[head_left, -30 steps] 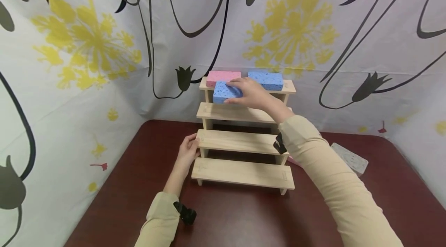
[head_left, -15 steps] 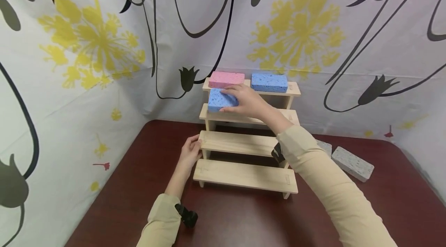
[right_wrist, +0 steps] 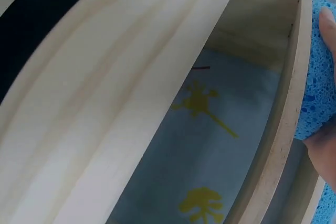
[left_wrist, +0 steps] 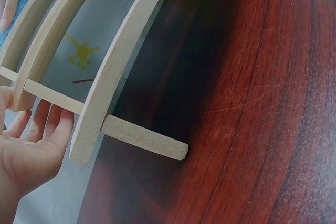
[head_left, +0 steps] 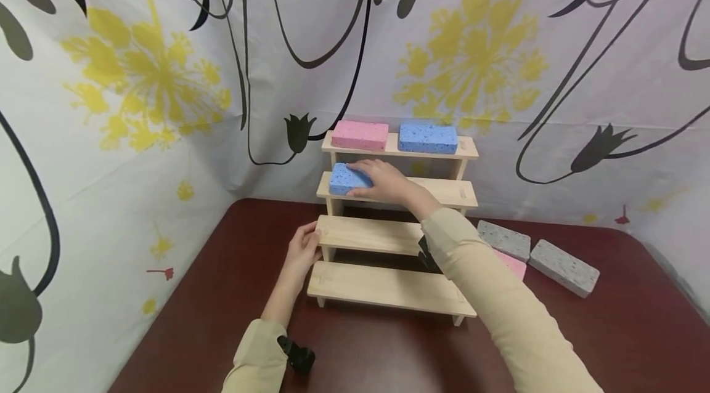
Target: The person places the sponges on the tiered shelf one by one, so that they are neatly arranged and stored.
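Observation:
A blue sponge rests at the left end of the second step from the top of a wooden stepped rack. My right hand holds that sponge, thumb at its front side and fingers over its top. In the right wrist view the sponge sits behind the step's front edge, with part of the hand at the frame's right edge. My left hand grips the left end of the third step down. The left wrist view shows the fingers of this left hand curled under the wood.
On the top step lie a pink sponge and another blue sponge. Right of the rack, two grey sponges and a pink one, partly behind my right sleeve, lie on the dark red table. A patterned cloth hangs behind.
My right hand has lowered the blue sponge from in front of the top step onto the left end of the step below. The left hand keeps its hold on the rack.

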A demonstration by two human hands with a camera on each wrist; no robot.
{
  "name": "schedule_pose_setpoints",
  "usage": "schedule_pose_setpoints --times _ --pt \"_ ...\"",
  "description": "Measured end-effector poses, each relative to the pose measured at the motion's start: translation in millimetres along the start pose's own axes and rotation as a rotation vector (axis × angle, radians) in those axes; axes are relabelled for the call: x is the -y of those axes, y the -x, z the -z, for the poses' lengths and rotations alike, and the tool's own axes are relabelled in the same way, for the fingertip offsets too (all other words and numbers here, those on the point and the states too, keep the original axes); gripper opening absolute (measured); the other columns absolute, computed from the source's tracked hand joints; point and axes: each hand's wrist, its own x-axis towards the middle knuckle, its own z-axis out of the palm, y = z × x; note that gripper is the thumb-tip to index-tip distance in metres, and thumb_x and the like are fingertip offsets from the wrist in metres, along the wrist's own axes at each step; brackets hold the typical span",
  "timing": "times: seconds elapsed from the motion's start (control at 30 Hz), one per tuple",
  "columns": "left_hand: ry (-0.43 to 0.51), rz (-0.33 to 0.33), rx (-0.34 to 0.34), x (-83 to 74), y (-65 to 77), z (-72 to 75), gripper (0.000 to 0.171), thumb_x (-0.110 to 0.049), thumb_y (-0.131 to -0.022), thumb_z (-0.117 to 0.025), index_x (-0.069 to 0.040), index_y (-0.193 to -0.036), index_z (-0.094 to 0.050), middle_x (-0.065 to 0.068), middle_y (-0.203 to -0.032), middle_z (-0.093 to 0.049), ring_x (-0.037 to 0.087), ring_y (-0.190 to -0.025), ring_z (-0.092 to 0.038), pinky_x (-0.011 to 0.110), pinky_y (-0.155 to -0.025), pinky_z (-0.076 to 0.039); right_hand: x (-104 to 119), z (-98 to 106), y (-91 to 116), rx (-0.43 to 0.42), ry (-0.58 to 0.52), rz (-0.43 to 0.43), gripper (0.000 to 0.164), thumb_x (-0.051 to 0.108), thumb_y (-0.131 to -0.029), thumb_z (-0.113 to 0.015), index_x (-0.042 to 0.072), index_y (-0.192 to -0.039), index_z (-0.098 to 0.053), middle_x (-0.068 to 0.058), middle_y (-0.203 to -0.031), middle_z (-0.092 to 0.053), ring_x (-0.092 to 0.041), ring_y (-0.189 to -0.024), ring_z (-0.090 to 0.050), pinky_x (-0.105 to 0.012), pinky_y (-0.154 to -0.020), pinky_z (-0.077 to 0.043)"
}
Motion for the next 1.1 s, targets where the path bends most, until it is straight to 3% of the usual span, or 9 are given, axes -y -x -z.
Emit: schedule_pose_setpoints --times 0.23,0.4,0.57,0.67,0.83,1.0,1.1 --pt "0.019 0.002 0.013 1.9 -0.2 0.0 0.04 -0.021 -0.097 -0.044 -0.007 -0.135 -0.038 0.022 -0.134 -0.046 0.034 -0.126 -0.043 0.049 -0.101 -0.039 10.0 2.0 10.9 -0.035 0.133 -0.012 0.068 0.046 -0.084 -0.06 0.012 -0.139 -0.038 -0.013 -0.143 -0.039 -0.032 -0.131 -0.036 -0.049 -0.109 -0.028" --pt "0.0 0.009 0.011 1.6 1.9 -0.6 0.041 -0.022 -0.097 -0.043 -0.007 -0.135 -0.037 0.023 -0.133 -0.045 0.035 -0.126 -0.043 0.05 -0.1 -0.038 10.8 7.6 32.8 -0.211 0.075 0.098 0.06 0.04 -0.081 -0.067 0.007 -0.128 -0.052 -0.014 -0.131 -0.051 -0.031 -0.123 -0.046 -0.047 -0.104 -0.035" --pt "0.0 0.008 0.023 -0.4 0.8 1.2 0.043 -0.023 -0.098 -0.043 -0.007 -0.137 -0.035 0.022 -0.136 -0.042 0.035 -0.128 -0.04 0.05 -0.102 -0.036 -2.7 21.3 67.2 -0.371 -0.011 0.187 0.044 0.028 -0.079 -0.071 0.004 -0.114 -0.061 -0.012 -0.116 -0.06 -0.029 -0.112 -0.053 -0.044 -0.098 -0.04" --pt "-0.006 0.007 0.024 -1.4 -0.4 2.6 0.044 -0.024 -0.097 -0.043 -0.008 -0.137 -0.035 0.022 -0.136 -0.043 0.034 -0.128 -0.04 0.05 -0.103 -0.036 -17.1 28.7 91.3 -0.396 -0.085 0.118 0.04 0.024 -0.081 -0.07 0.005 -0.115 -0.061 -0.012 -0.115 -0.06 -0.028 -0.112 -0.051 -0.045 -0.098 -0.039" --pt "-0.002 0.022 0.023 -1.9 -0.8 3.4 0.043 -0.024 -0.098 -0.043 -0.008 -0.137 -0.035 0.021 -0.135 -0.043 0.034 -0.128 -0.04 0.049 -0.103 -0.036 -45.4 33.2 133.6 -0.386 -0.161 -0.068 0.04 0.026 -0.085 -0.065 0.007 -0.12 -0.057 -0.013 -0.12 -0.057 -0.031 -0.116 -0.047 -0.052 -0.097 -0.037" --pt "0.007 0.03 0.029 -2.9 -0.9 2.2 0.043 -0.025 -0.098 -0.042 -0.008 -0.137 -0.034 0.02 -0.136 -0.042 0.033 -0.129 -0.038 0.049 -0.104 -0.035 -74.6 28.4 173.4 -0.427 -0.188 -0.171 0.039 0.023 -0.089 -0.06 0.001 -0.12 -0.055 -0.017 -0.117 -0.056 -0.034 -0.114 -0.048 -0.054 -0.093 -0.039" --pt "0.01 0.034 0.032 -3.0 -1.1 1.7 0.043 -0.025 -0.098 -0.042 -0.008 -0.137 -0.034 0.02 -0.137 -0.041 0.033 -0.13 -0.038 0.049 -0.104 -0.035 -88.7 20.2 196.8 -0.419 -0.232 -0.275 0.04 0.027 -0.092 -0.054 0.001 -0.124 -0.052 -0.019 -0.119 -0.054 -0.035 -0.113 -0.048 -0.054 -0.092 -0.04"
